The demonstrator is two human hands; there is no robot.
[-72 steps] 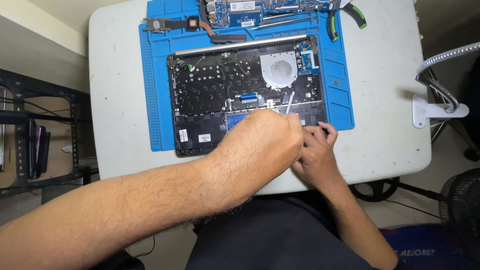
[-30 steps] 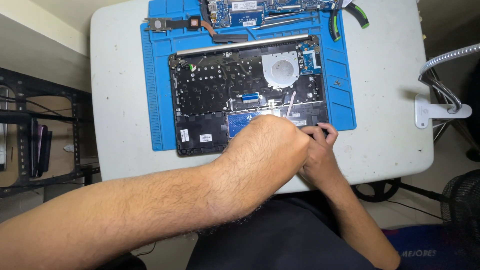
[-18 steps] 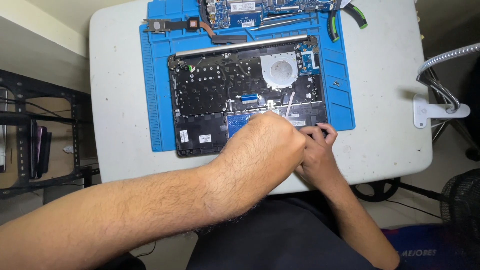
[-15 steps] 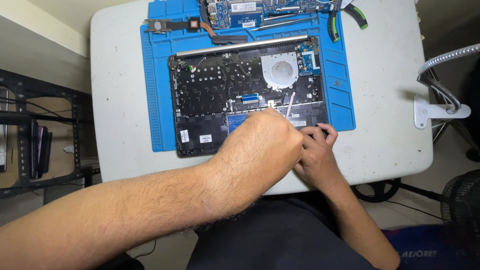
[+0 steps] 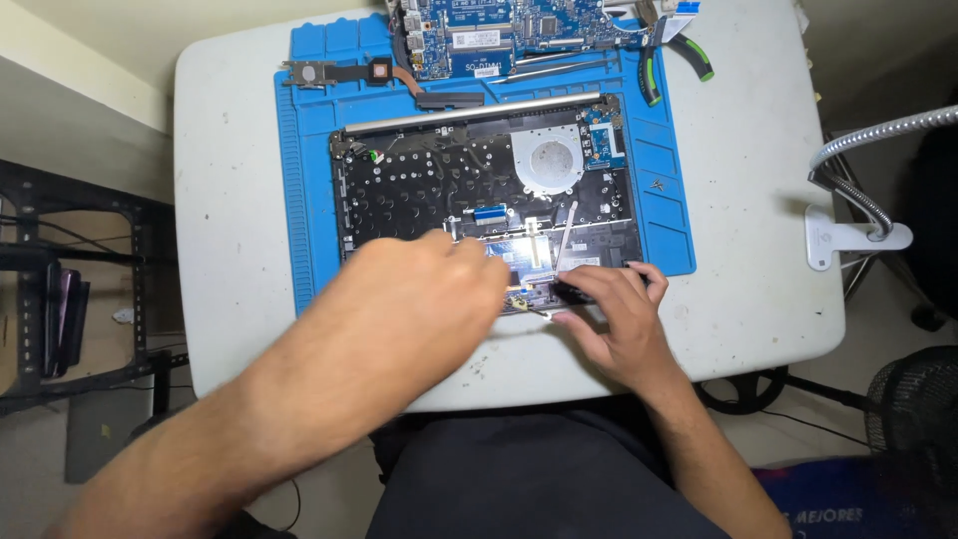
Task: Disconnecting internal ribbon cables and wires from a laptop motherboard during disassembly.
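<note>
A black metal rack (image 5: 60,299) stands off the left edge of a white round-cornered table (image 5: 230,200), where a blue repair mat (image 5: 299,150) carries an opened laptop base (image 5: 419,190), its fan (image 5: 549,160) exposed near the mat's far side. The left hand (image 5: 409,299), blurred, covers the near edge of the base, fingers curled down onto the chassis; whether it pinches anything cannot be told. Just beside it the right hand (image 5: 614,309) presses thumb and fingertips closed on a small dark part (image 5: 574,292) at the base's near right corner, by thin loose wires. At the mat's far edge lie a detached blue circuit board (image 5: 499,30) and a copper heat pipe (image 5: 349,72); green-handled pliers (image 5: 669,60) rest toward the far right corner. A white clamp lamp (image 5: 848,235) grips the table's right edge. The risk, on this showing: with two hands crowded over fine wiring and a ribbon cable (image 5: 566,225) standing free close by, a sudden tug could tear a connector or snag the cable.
</note>
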